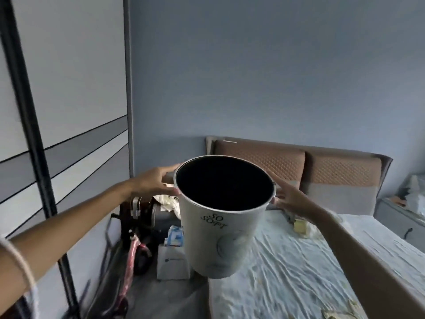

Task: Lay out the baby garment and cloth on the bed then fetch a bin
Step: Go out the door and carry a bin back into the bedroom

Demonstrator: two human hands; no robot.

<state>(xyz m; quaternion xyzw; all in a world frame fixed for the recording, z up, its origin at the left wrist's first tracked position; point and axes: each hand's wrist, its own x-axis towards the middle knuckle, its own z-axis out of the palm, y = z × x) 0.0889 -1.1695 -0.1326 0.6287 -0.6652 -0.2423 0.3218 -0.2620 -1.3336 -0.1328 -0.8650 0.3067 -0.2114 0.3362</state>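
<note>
A white round bin [218, 240] with a dark inside and the words "SO SOFT" on its side hangs in the air in front of me, tilted toward me, over the left edge of the bed [287, 272]. My left hand [154, 180] grips its rim on the left and my right hand [289, 199] grips the rim on the right. A pale yellow cloth [301, 226] lies on the crumpled light-blue sheet beyond my right forearm. Another patterned piece of fabric [340, 314] shows at the bottom edge of the bed.
A tall wardrobe [69, 111] with grey stripes stands on the left. Between it and the bed the floor is crowded with a pink-framed stroller [131, 261], a white box [172, 263] and bags. A padded headboard [299, 166] and a bedside cabinet [404, 215] lie behind.
</note>
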